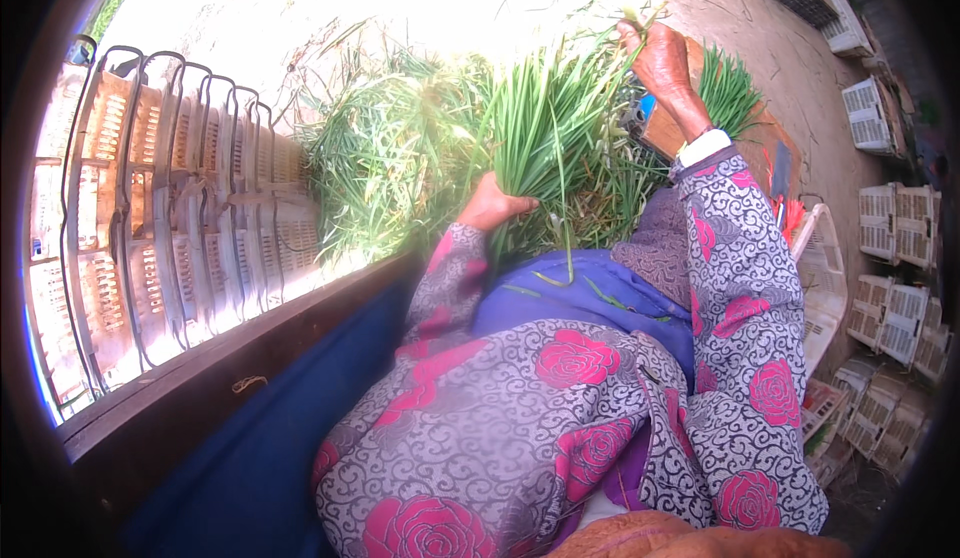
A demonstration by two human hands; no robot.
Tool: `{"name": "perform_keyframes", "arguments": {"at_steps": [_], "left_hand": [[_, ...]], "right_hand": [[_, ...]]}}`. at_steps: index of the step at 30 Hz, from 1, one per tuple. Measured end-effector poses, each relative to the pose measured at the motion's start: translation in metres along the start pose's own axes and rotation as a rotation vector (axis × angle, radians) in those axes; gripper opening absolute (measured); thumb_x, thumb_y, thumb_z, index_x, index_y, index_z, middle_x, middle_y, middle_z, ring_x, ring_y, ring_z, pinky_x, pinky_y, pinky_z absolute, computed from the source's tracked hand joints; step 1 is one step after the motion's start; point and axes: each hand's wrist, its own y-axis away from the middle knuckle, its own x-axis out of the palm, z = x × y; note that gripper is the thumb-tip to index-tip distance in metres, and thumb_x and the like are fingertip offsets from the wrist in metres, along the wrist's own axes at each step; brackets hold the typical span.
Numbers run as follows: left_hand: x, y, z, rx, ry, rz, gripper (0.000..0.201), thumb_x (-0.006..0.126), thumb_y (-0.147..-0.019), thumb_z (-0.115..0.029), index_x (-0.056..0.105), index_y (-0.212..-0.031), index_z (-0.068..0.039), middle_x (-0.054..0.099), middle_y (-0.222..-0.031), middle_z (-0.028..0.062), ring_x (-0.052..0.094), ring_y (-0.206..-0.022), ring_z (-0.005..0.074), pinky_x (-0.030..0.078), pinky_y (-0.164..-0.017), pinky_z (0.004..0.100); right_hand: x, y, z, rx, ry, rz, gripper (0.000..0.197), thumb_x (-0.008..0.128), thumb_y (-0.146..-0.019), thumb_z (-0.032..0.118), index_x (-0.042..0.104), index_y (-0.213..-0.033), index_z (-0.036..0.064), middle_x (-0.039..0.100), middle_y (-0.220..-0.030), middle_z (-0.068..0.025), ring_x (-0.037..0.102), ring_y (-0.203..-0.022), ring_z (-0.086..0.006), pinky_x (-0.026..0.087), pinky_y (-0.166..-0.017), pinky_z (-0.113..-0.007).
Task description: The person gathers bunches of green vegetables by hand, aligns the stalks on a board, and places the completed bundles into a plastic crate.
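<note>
My left hand is closed around a thick bunch of green chives, holding it upright above my lap. My right hand is raised at the far right of the bunch. Its fingers are pinched on a few pale chive stalks. One long blade hangs from the bunch onto the blue apron, where some loose pieces lie. Left of the bunch spreads a tangled heap of loose chive leaves. Beyond my right wrist, a neat green bundle rests on a brown board.
Plastic crates with dark curved metal bars stand at the left, behind a wooden rail. More white crates line the right side. A pale basket stands near my right elbow. Scraps litter the bright ground.
</note>
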Motion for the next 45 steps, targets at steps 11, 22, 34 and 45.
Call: {"name": "perform_keyframes", "arguments": {"at_steps": [11,22,34,45], "left_hand": [[0.001,-0.001,-0.003,-0.010,0.030,0.018,0.040,0.077,-0.072,0.001,0.067,-0.110,0.001,0.072,-0.092,0.0075,0.066,-0.079,0.0148,0.054,-0.074,0.0302],[-0.019,-0.004,0.024,-0.024,0.301,-0.097,0.029,0.079,-0.072,-0.005,0.067,-0.098,0.001,0.069,-0.079,0.0079,0.062,-0.063,0.0154,0.049,-0.060,0.0287],[-0.018,0.004,0.003,0.008,0.291,-0.210,0.022,0.075,-0.077,-0.008,0.066,-0.095,0.002,0.064,-0.071,0.0059,0.060,-0.060,0.0150,0.049,-0.057,0.0284],[-0.048,0.013,0.003,-0.052,0.246,-0.324,0.018,0.072,-0.080,-0.011,0.064,-0.093,-0.001,0.063,-0.070,0.0062,0.059,-0.060,0.0160,0.048,-0.058,0.0293]], "right_hand": [[0.009,-0.009,0.054,0.028,-0.152,0.927,0.048,0.073,-0.083,0.038,0.068,-0.106,-0.0047,0.068,-0.076,-0.0139,0.063,-0.061,-0.0191,0.050,-0.055,-0.035],[-0.063,-0.013,0.052,0.384,-1.391,0.436,0.024,0.057,-0.102,0.029,0.064,-0.100,0.0052,0.055,-0.075,0.0038,0.042,-0.060,-0.0041,0.030,-0.049,-0.022],[0.038,0.088,0.056,0.059,-0.389,0.569,0.038,0.071,-0.086,0.034,0.067,-0.096,-0.0024,0.068,-0.082,-0.0121,0.065,-0.074,-0.0238,0.052,-0.069,-0.039],[-0.105,0.041,0.051,0.035,-2.180,0.612,0.021,0.051,-0.104,0.018,0.058,-0.109,-0.0007,0.054,-0.074,0.0003,0.047,-0.054,-0.0063,0.035,-0.050,-0.023]]}}
